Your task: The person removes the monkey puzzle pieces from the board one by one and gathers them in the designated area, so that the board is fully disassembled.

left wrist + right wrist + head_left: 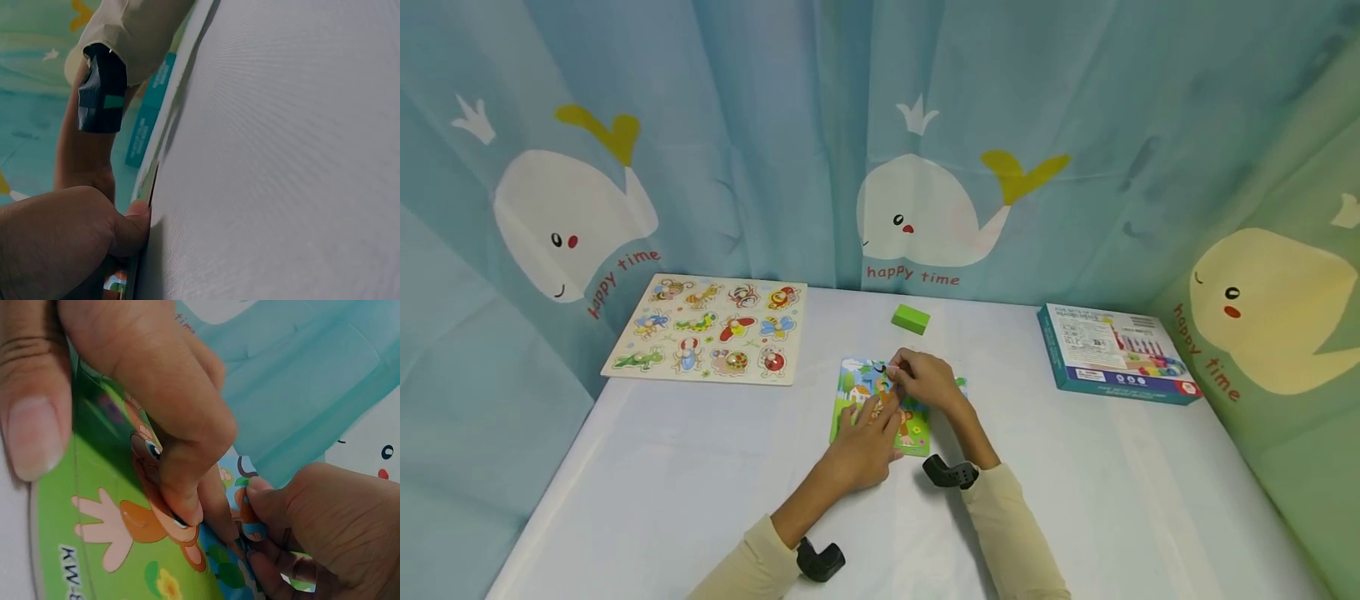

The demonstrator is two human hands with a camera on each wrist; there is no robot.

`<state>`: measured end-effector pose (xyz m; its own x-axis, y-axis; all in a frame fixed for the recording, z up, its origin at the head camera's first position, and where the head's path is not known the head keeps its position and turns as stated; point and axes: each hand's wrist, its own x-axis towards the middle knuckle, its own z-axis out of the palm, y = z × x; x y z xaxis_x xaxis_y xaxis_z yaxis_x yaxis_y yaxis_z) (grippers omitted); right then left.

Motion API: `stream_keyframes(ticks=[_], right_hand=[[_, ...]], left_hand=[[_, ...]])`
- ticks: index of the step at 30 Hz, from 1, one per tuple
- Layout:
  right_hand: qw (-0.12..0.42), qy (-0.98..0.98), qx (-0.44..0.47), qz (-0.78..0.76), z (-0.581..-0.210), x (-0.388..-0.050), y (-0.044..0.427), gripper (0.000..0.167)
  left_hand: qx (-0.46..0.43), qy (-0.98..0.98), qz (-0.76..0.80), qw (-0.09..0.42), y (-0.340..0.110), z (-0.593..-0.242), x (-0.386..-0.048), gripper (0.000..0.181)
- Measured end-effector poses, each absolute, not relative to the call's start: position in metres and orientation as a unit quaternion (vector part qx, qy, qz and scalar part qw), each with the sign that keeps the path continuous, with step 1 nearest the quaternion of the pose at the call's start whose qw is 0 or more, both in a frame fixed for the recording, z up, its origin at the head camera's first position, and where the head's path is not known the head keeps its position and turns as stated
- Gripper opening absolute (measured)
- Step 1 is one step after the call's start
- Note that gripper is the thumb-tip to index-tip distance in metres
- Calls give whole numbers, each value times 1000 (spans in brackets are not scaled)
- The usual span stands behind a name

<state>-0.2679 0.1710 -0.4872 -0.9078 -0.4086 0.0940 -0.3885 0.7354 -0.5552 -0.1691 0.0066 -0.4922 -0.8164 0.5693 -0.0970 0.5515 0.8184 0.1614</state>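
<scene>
A flat picture puzzle (856, 390) with a house, trees and brown monkeys lies in the middle of the table. My left hand (861, 450) rests on it, several fingers pressing the picture and the thumb (134, 228) against its near edge. At its upper right part, my right hand (927, 380) pinches a small puzzle piece (247, 509) with blue and orange print between thumb and fingers. That piece touches or overlaps the picture; how it fits is hidden by the fingers. A green and blue printed bit (961, 382) shows beyond the right hand, mostly covered.
A wooden insect peg puzzle (700, 375) lies at the back left. Behind the picture puzzle sits a green block (911, 318). A teal and white toy box (1120, 354) stands at the back right. Whale-print curtains (775, 167) border the table's back and sides.
</scene>
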Motion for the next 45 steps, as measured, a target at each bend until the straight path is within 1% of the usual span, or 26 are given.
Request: stream_keyframes(ticks=[6,14,21,23,28,35,40,45], right_hand=[[26,941,-218,-257,-485,-271,169,14],[56,944,-218,-241,-478,-280,166,15],[96,938,-196,-270,-475,-286,168,17],[108,932,-187,-290,-475,-286,169,18],[120,905,-170,-372,-479,-286,174,21],[118,864,-135,-470,-487,-288,180,25],[113,837,-131,-520,-487,-287,184,26],[70,826,-113,-547,-477,-276,189,26]], left_hand=[[300,950,58,65,7,-492,-169,59],[300,951,49,57,6,-493,-169,59],[307,950,45,38,8,-495,-166,59],[307,950,44,31,8,-495,-166,58],[306,951,46,27,5,-492,-167,55],[313,946,70,40,2,-493,-171,60],[309,947,80,23,3,-498,-173,61],[308,947,88,1,2,-500,-174,56]])
